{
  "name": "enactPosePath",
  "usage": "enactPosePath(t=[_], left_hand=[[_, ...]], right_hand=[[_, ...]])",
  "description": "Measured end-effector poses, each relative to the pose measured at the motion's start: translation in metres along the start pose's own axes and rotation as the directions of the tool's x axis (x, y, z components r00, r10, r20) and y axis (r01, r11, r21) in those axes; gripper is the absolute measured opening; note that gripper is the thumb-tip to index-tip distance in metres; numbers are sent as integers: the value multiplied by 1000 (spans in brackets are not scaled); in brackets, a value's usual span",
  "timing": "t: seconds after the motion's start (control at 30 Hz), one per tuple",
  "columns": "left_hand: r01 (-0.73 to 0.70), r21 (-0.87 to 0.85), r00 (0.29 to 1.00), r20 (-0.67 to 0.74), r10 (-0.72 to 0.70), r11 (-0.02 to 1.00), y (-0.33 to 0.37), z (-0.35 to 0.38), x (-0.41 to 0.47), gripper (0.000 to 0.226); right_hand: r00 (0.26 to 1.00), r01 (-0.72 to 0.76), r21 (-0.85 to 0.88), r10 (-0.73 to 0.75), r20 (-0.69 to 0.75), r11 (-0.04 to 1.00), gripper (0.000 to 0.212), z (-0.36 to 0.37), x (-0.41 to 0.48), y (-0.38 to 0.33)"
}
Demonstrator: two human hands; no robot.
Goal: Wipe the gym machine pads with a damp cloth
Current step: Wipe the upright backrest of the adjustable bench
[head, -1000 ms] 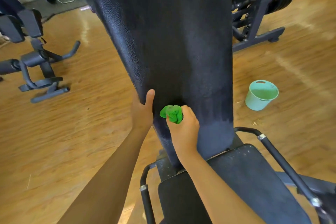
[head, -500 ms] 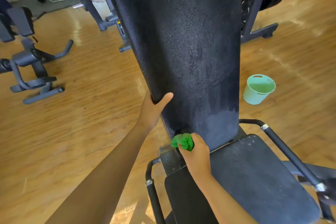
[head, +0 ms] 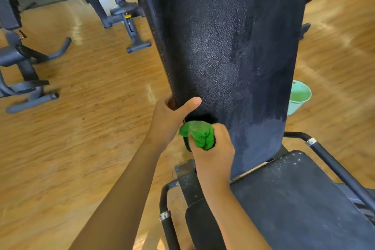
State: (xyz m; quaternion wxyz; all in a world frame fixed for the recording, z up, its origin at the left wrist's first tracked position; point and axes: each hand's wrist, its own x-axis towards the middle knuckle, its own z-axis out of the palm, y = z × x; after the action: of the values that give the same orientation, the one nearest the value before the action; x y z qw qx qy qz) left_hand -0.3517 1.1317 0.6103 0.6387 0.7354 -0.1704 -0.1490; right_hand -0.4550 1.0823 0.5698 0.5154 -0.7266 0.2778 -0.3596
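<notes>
While the right hand (head: 215, 154) clutches the bunched green cloth (head: 199, 134) and presses it against the lower left corner of the back pad (head: 233, 46), the left hand (head: 170, 119) grips that pad's left edge just above, with the thumb laid across the front and the other digits out of sight behind. The two hands sit close together, almost touching. Most of the back pad's face looks dark and patchy with damp, so I judge the greater part of it wiped. A paler, duller band along its bottom, to the right of the cloth, looks not yet reached. Below the back pad, the seat pad (head: 294, 199) shows pale specks and seems yet to be cleaned. A pale green bucket (head: 298, 97) stands on the wooden floor (head: 81, 148) beyond the back pad's right edge, partly hidden by it.
</notes>
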Motion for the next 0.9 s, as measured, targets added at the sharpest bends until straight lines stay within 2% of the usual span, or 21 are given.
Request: enactPosePath(t=[0.07, 0.17, 0.23, 0.3, 0.43, 0.57, 0.8, 0.9], left_hand=[[-32, -25, 999, 5, 32, 999, -3, 1, 0, 14], [-120, 3, 992, -42, 120, 993, -10, 7, 1, 50], [-164, 35, 983, -76, 166, 986, -13, 10, 1, 51], [-182, 57, 979, -78, 186, 982, -13, 12, 0, 44], [-199, 26, 977, -71, 200, 980, -13, 11, 1, 39], [-199, 30, 974, -100, 201, 980, -15, 13, 1, 40], [-174, -100, 976, -146, 159, 980, -20, 21, -3, 56], [-161, -142, 973, -192, 132, 977, -21, 26, -5, 62]], right_hand=[[999, -29, -9, 29, -31, 1000, 25, 0, -8, 16], [990, -132, -67, 129, -50, 989, 30, -3, -33, 52], [972, -234, -126, 231, -43, 964, 34, -6, -51, 74], [962, -274, -138, 270, -45, 952, 37, -9, -60, 81], [988, -133, -17, 132, -77, 991, 33, -8, -29, 43], [995, 51, -14, -52, -84, 999, 30, -6, 4, 9], [995, -98, -52, 98, -13, 994, 29, -14, -31, 62], [993, -114, -108, 117, 19, 987, 30, -18, -37, 75]])
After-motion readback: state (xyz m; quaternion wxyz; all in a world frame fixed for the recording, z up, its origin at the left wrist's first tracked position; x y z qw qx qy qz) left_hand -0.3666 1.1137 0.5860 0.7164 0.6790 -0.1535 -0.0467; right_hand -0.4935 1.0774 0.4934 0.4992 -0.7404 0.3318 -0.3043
